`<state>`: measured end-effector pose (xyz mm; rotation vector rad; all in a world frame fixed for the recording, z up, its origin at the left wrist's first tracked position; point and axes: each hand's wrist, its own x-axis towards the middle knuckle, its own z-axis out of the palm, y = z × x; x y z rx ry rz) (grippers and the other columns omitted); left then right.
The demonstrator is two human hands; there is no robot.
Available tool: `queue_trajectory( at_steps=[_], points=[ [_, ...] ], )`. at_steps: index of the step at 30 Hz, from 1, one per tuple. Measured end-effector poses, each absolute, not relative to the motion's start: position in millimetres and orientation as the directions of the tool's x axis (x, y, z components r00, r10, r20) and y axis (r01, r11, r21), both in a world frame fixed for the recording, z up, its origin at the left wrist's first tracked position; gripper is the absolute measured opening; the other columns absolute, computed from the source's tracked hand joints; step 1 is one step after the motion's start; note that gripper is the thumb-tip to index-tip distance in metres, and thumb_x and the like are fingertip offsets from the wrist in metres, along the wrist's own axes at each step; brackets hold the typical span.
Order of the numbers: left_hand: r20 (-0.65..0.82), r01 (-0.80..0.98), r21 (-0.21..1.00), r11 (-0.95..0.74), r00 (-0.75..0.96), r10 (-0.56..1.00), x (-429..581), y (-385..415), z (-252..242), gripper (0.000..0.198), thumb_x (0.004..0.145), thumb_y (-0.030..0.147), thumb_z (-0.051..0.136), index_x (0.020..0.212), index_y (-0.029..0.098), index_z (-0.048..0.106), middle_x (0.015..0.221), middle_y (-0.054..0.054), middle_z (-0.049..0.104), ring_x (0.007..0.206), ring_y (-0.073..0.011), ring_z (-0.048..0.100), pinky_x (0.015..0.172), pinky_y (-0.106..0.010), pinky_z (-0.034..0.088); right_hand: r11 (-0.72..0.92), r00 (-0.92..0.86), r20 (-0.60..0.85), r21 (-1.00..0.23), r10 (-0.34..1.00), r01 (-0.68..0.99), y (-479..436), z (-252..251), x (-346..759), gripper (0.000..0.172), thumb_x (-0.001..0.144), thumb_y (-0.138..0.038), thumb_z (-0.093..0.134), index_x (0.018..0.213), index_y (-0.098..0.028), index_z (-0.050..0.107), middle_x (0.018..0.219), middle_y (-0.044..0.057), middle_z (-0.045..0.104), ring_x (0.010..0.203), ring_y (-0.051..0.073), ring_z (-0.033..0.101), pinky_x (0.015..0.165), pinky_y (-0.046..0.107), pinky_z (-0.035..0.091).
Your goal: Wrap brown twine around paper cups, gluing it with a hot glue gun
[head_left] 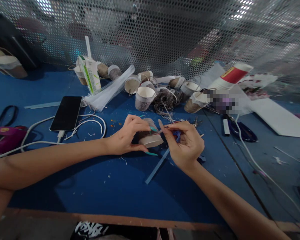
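Observation:
My left hand (pixel 128 136) grips a small paper cup (pixel 152 141) tipped on its side, its pale end toward me and its wall wrapped in grey-brown yarn. My right hand (pixel 186 145) is closed just right of the cup. Thumb and forefinger pinch a thin strand of yarn (pixel 158 132) running across the cup. Something small and blue (pixel 176 134) shows among the right fingers; its kind is unclear. Below, a pale narrow strip (pixel 156 168) lies on the table, partly behind my right hand. A tangled heap of grey yarn (pixel 167 100) lies behind the cup.
Behind stand several yarn-wrapped cups (pixel 145 97) and a bundle of translucent strips (pixel 112 89). A phone (pixel 66 113) with a white cable lies left, near a magenta tool (pixel 7 140). Scissors (pixel 242 130) and a white board (pixel 281 116) lie right. A perforated metal panel (pixel 150 36) closes the back.

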<state>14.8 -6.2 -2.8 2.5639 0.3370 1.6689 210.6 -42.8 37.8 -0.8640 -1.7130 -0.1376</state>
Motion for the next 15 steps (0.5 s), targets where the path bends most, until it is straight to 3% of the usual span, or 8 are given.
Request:
queue_trajectory(
  at_steps=[7,15],
  points=[
    [0.906,0.160,0.163,-0.973,0.367,0.212,14.4,-7.6,-0.8,0.061,0.083,0.058,0.065,0.128,0.024,0.041,0.106,-0.007,0.058,0.100,-0.0214,0.056,0.085,-0.036,0.049,0.720,-0.120,0.879,-0.291,0.461,0.630,-44.1,38.4,210.6,0.014,0.082,-0.013,0.071,0.084,-0.024,0.063,0.074,-0.001,0.070,0.064,0.014,0.064,0.056,0.028,0.051],
    [0.889,0.136,0.171,-0.976,0.406,0.212,14.3,-8.0,1.0,0.058,0.085,0.056,0.063,0.130,0.028,0.039,0.103,-0.005,0.063,0.097,-0.0217,0.058,0.085,-0.040,0.048,0.683,-0.117,0.864,-0.297,0.490,0.668,-43.4,37.9,211.1,0.013,0.083,-0.015,0.072,0.082,-0.024,0.062,0.074,-0.001,0.069,0.065,0.014,0.063,0.056,0.028,0.049]
  ],
)
